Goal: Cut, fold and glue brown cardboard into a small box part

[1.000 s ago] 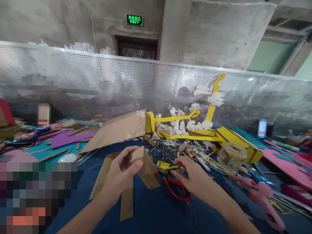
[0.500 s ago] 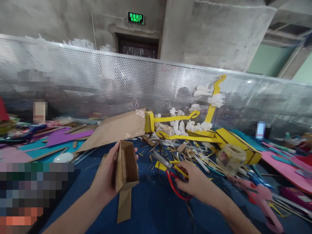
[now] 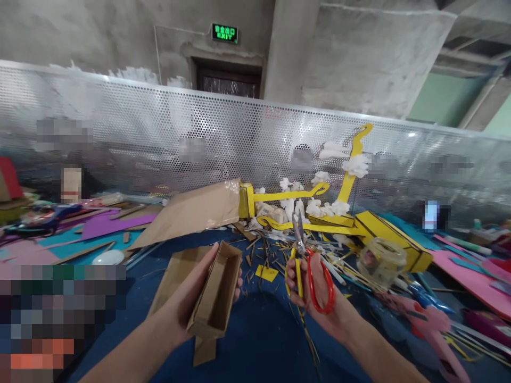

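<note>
Cardboard box [image 3: 222,290]: open-topped and tilted, held over the blue table [image 3: 271,346], left of centre.
Left hand [image 3: 195,291]: grasping the box, thumb along its left wall, fingertips showing past the right.
Right hand [image 3: 319,279]: curled about the scissors' handles.
Scissors [image 3: 300,244]: blades slightly parted, pointing away, apart from the box; the step seems to be readying them, and a cut would call for turning the blades toward the cardboard.

Beyond the blue bench [image 3: 259,351], a holed metal screen [image 3: 235,138], then grey concrete wall [image 3: 96,32] with dark doorway [image 3: 229,85], lit green exit sign [image 3: 224,33] and, far right, pale green wall [image 3: 433,98].
</note>
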{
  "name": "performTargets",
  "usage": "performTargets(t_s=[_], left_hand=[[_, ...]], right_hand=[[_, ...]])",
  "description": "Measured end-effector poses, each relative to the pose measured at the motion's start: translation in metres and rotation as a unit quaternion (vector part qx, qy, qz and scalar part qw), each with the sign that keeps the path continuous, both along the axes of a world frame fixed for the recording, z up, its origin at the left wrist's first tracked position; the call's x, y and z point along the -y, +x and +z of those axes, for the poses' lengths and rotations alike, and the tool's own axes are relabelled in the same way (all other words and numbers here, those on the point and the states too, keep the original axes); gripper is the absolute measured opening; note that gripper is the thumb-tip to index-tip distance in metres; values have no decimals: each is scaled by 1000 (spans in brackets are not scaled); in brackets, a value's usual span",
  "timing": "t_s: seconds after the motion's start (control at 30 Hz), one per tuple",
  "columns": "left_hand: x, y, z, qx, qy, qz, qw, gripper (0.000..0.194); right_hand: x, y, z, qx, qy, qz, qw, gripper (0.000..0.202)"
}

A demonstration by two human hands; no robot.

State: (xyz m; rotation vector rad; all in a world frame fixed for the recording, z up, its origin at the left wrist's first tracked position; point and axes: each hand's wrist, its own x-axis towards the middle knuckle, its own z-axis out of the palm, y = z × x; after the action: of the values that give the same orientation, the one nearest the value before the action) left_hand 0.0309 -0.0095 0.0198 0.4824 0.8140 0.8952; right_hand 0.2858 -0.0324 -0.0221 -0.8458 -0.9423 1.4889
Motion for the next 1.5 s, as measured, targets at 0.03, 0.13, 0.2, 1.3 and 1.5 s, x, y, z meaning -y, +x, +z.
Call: performTargets(t_s=[0.03,0.13,0.2,1.3,1.5], left_hand=[[1,0,0,3,2,-1,1000,46],[1,-2,-2,-1,5,-4,1000,47],[1,-4,-4,-17,6,-6,1000,51],[14,-17,-15,-5,161,-204,966,62],[15,-15,-16,-26,172,-225,959,70]], right_hand=[[2,-1,1,40,22,-8,999,53],[6,-3,1,129,60,-29,989,51],[9,-5,0,174,79,-41,981,40],[25,-3,0,600,451,-218,624,56],[26,-2,0,600,473,-218,607,57]])
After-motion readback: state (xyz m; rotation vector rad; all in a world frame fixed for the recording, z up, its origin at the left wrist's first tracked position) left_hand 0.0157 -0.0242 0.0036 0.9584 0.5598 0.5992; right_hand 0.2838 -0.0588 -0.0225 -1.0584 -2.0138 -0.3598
